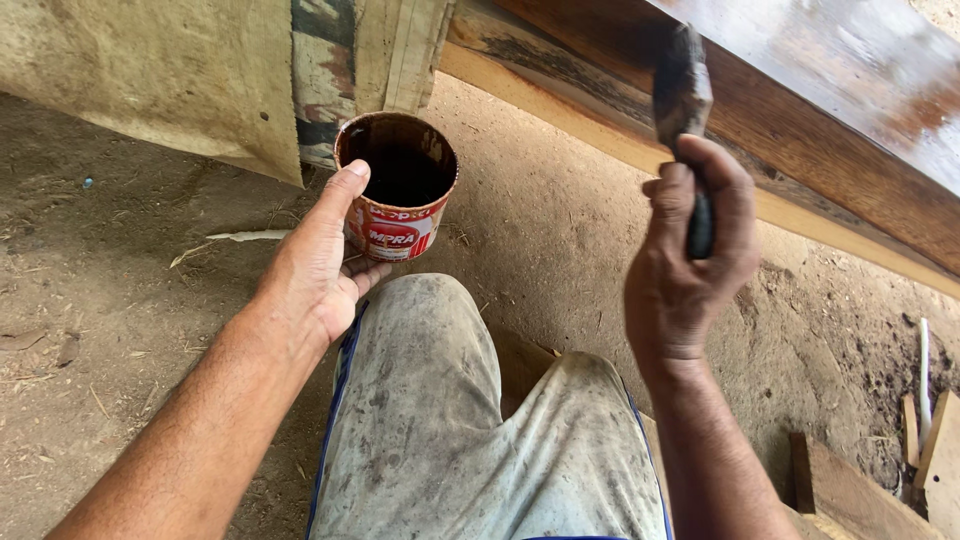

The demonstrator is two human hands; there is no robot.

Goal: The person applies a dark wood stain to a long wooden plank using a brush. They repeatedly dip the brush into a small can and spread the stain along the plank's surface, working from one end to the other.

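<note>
The open can [398, 190], holding dark liquid, sits in the left hand's [318, 270] fingers; right hand [685, 260] grips a brush [684, 110].

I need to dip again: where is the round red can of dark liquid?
The round red can sits left of centre in the head view, held by the left hand above the dirt ground.

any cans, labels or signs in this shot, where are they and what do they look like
Can: round open tin, upper centre above the knee, held by the left hand; dark liquid inside, rim stained brown.
Label: band on the can's side, red and white with a red oval patch.
No signs or screens in view; the right hand holds only a dark brush.
</note>
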